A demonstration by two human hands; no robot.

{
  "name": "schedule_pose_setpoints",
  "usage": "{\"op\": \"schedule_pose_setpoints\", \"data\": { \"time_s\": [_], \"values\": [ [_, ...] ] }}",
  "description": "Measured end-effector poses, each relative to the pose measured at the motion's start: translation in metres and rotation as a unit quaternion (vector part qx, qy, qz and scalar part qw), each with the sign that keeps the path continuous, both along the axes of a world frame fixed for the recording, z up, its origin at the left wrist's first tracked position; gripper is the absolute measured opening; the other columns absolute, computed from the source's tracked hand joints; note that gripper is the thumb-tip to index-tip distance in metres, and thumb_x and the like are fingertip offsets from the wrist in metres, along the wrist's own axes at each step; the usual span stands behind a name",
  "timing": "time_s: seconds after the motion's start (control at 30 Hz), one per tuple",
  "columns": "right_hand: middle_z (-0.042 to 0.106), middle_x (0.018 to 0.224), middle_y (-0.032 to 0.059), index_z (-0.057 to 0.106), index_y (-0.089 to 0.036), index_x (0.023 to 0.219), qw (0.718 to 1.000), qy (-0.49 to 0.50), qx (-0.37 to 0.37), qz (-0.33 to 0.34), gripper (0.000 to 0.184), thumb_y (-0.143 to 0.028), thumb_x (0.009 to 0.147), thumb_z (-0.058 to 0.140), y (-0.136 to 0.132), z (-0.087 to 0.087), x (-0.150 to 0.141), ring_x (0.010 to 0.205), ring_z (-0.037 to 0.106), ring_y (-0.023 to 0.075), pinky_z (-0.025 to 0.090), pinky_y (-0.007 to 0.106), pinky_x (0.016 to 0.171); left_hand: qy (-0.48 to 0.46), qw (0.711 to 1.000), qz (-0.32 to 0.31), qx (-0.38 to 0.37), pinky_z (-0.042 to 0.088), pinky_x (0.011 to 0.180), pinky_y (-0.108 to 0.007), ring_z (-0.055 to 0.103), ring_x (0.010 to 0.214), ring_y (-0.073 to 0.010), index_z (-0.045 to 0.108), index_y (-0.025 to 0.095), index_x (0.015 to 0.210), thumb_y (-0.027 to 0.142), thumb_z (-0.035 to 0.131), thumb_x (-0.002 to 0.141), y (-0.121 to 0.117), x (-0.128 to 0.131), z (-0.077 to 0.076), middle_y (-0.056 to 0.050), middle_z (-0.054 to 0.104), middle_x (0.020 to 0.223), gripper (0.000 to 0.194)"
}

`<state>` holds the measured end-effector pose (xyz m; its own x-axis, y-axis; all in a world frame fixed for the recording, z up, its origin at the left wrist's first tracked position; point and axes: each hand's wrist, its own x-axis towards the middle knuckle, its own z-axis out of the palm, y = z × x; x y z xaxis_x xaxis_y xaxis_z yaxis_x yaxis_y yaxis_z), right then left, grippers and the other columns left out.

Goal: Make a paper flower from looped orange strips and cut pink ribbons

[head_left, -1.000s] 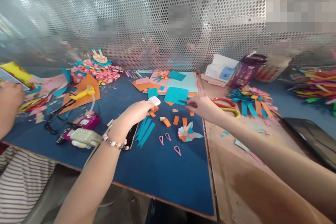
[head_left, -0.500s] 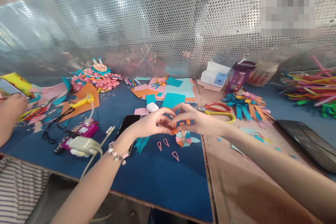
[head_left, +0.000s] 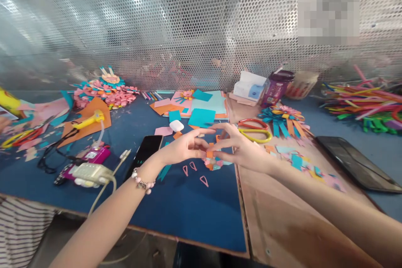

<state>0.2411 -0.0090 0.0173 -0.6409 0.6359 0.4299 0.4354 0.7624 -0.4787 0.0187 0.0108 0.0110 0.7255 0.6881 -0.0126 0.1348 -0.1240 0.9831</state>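
Note:
My left hand (head_left: 184,147) and my right hand (head_left: 240,148) meet above the blue mat (head_left: 176,205), fingertips pinched together on a small orange paper strip (head_left: 210,150). Just below them lies a small paper flower (head_left: 213,162) of pink, orange and teal petals. Three pink paper loops (head_left: 194,171) lie on the mat near my left wrist. A white earbud case (head_left: 176,125) rests behind my left hand, beside a black phone (head_left: 145,151).
Teal and orange paper sheets (head_left: 201,111) lie at the back centre. Red and yellow scissors (head_left: 255,130), a purple jar (head_left: 276,88) and a tissue box (head_left: 250,86) stand right. A glue gun (head_left: 89,119) and another person's striped sleeve (head_left: 19,234) are left. A dark tablet (head_left: 351,161) lies far right.
My left hand let go of the white case and my right hand came back from the scissors; both now pinch an orange strip together over the paper flower.

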Motion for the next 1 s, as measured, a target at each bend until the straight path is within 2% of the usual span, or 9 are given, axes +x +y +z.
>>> {"op": "schedule_pose_setpoints", "data": {
  "time_s": [0.1,0.2,0.33,0.43,0.53,0.63,0.77,0.87,1.0],
  "values": [
    [0.047,0.126,0.0095,0.074,-0.026,0.092,0.997,0.016,0.064,-0.039,0.017,-0.029,0.088,0.057,-0.008,-0.004,-0.001,0.1,0.051,0.0211,0.051,0.038,0.081,0.016,1.0,-0.014,0.006,0.051,0.091,-0.036,0.066,0.1,-0.0181,0.036,0.025,0.139,0.015,0.064,0.082,0.0,-0.001,0.001,-0.007,0.068,0.107,0.064],
    [0.052,0.122,0.0119,0.071,-0.021,0.095,0.98,-0.031,0.184,-0.075,0.02,-0.024,0.091,0.052,-0.007,-0.009,0.008,0.095,0.051,0.0213,0.05,0.038,0.08,0.074,0.996,0.004,0.05,0.05,0.094,-0.036,0.064,0.105,-0.0181,0.046,0.023,0.133,0.021,0.061,0.085,0.002,-0.006,0.0,-0.007,0.069,0.112,0.051],
    [0.061,0.115,0.0141,0.07,-0.015,0.093,0.901,-0.232,0.351,-0.107,0.024,-0.013,0.091,0.045,0.001,-0.023,0.032,0.091,0.054,0.0246,0.048,0.038,0.073,0.174,0.957,0.1,0.209,0.05,0.091,-0.033,0.063,0.106,-0.016,0.054,0.026,0.126,0.027,0.056,0.089,0.003,-0.011,-0.006,-0.004,0.067,0.117,0.037],
    [0.063,0.115,0.0124,0.069,-0.013,0.091,0.856,-0.319,0.397,-0.087,0.029,-0.008,0.091,0.041,0.001,-0.036,0.043,0.089,0.056,0.0236,0.047,0.036,0.069,0.218,0.917,0.098,0.32,0.046,0.095,-0.036,0.057,0.112,-0.0202,0.062,0.026,0.115,0.035,0.063,0.084,0.002,-0.009,-0.012,-0.004,0.065,0.119,0.033],
    [0.062,0.118,0.0116,0.067,-0.014,0.1,0.873,-0.322,0.347,-0.118,0.028,-0.009,0.091,0.042,-0.004,-0.043,0.045,0.095,0.057,0.0252,0.05,0.037,0.072,0.236,0.898,0.056,0.367,0.045,0.095,-0.038,0.056,0.11,-0.0228,0.066,0.022,0.104,0.04,0.066,0.08,-0.001,-0.004,-0.014,-0.005,0.066,0.11,0.03],
    [0.06,0.119,0.0118,0.065,-0.017,0.108,0.918,-0.279,0.24,-0.146,0.027,-0.012,0.089,0.047,-0.005,-0.044,0.046,0.1,0.057,0.0264,0.053,0.038,0.073,0.234,0.894,0.031,0.382,0.045,0.09,-0.036,0.056,0.103,-0.021,0.068,0.021,0.098,0.04,0.064,0.082,-0.003,0.0,-0.014,-0.004,0.067,0.101,0.026],
    [0.06,0.111,0.0105,0.065,-0.018,0.109,0.969,-0.194,0.098,-0.119,0.026,-0.018,0.09,0.048,0.003,-0.046,0.053,0.1,0.059,0.0223,0.054,0.036,0.079,0.228,0.887,0.018,0.402,0.044,0.089,-0.035,0.055,0.101,-0.0195,0.07,0.021,0.095,0.035,0.063,0.084,-0.004,0.002,-0.014,-0.003,0.066,0.102,0.02],
    [0.061,0.108,0.0093,0.066,-0.018,0.103,0.982,-0.16,0.046,-0.091,0.022,-0.022,0.09,0.049,0.009,-0.048,0.056,0.098,0.059,0.0207,0.053,0.037,0.083,0.225,0.887,0.012,0.403,0.043,0.09,-0.033,0.054,0.101,-0.0183,0.071,0.021,0.093,0.033,0.063,0.084,-0.003,0.001,-0.016,-0.003,0.066,0.102,0.017],
    [0.063,0.102,0.0092,0.065,-0.017,0.1,0.983,-0.166,0.033,-0.066,0.02,-0.02,0.091,0.048,0.013,-0.042,0.052,0.096,0.06,0.0208,0.052,0.037,0.082,0.229,0.888,0.0,0.399,0.043,0.09,-0.033,0.055,0.101,-0.018,0.072,0.021,0.09,0.029,0.063,0.085,-0.001,0.0,-0.018,-0.003,0.067,0.103,0.014]
  ]
}}
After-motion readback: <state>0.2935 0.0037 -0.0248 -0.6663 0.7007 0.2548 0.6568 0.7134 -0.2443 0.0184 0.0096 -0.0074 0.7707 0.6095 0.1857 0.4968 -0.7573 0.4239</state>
